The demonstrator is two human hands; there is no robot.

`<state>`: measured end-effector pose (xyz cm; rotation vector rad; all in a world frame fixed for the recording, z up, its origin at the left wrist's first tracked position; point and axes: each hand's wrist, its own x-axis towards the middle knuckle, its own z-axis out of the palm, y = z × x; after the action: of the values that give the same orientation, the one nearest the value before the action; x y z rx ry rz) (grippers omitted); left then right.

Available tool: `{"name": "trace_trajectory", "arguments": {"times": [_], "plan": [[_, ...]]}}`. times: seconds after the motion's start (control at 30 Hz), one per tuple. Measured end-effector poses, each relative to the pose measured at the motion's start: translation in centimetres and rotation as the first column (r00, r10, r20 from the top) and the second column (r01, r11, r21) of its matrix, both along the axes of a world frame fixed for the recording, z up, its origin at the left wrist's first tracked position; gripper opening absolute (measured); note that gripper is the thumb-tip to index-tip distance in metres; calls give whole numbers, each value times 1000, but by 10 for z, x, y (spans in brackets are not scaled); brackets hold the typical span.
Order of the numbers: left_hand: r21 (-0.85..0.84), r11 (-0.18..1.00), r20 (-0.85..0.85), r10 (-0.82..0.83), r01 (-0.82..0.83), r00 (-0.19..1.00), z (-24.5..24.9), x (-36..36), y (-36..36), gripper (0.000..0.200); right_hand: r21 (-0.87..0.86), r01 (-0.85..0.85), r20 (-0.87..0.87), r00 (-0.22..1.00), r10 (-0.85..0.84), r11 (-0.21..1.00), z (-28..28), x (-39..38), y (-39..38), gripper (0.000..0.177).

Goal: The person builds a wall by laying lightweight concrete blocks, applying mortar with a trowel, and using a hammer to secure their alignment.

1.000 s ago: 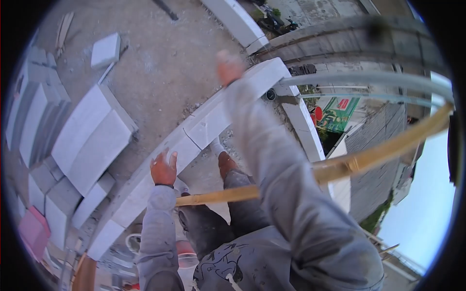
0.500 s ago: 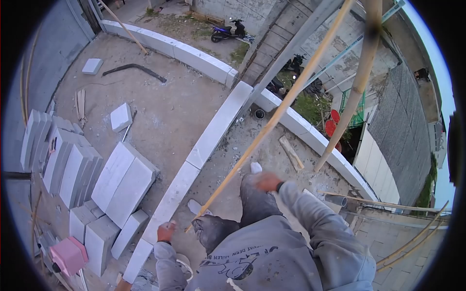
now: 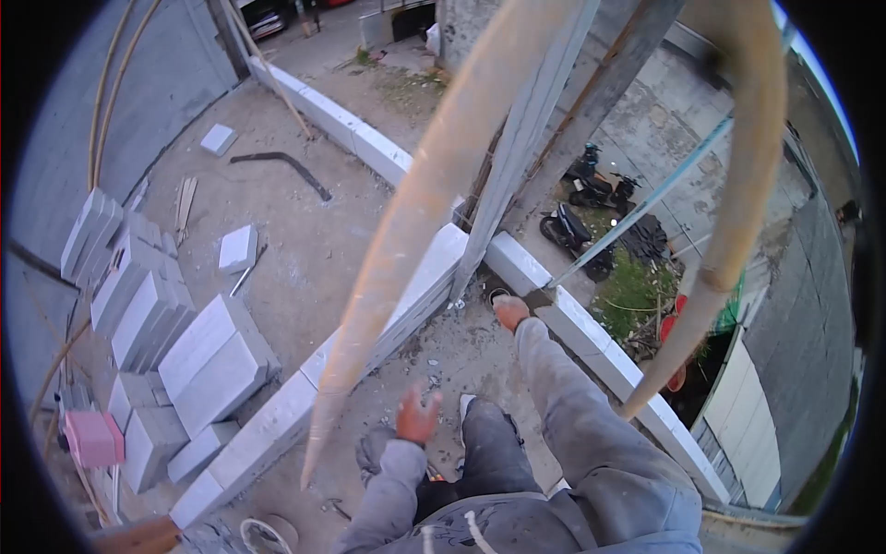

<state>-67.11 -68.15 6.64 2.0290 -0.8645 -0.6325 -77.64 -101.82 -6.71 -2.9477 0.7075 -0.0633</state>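
My right hand reaches far down to the floor by the corner of the low block walls. Its fingers are closed at the rim of a small dark round cup-like thing, which they partly cover. My left hand is raised in front of my left knee, fingers apart and a little blurred, with nothing in it. To its left runs the low white block wall. A thick bamboo pole slants across the view, close to the camera.
Stacked white blocks and a pink box-shaped thing stand left of the wall. A bucket is at the bottom. A second bamboo pole leans at the right. Beyond the outer wall are parked motorbikes.
My body has bent forward. My right hand has gone from near my right knee to the cup-like thing; my left hand has left the top of the block wall and is raised.
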Motion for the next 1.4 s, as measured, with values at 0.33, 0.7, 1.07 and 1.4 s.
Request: {"name": "trace_trajectory", "arguments": {"times": [0.33,0.7,1.07,1.4], "plan": [[-44,880,665,379,-473,643,-98,174,-71,44,967,200,-32,708,-706,156,-42,90,-93,29],[218,742,655,370,-634,659,-160,250,66,45,985,-36,126,820,-558,169,-67,110,-125,20],[235,831,537,320,-503,780,-177,262,90,42,951,-20,196,809,-554,308,-70,108,-123,21],[321,783,539,312,-533,782,-165,253,81,40,981,146,-48,817,-575,125,-60,126,-131,32]]}}
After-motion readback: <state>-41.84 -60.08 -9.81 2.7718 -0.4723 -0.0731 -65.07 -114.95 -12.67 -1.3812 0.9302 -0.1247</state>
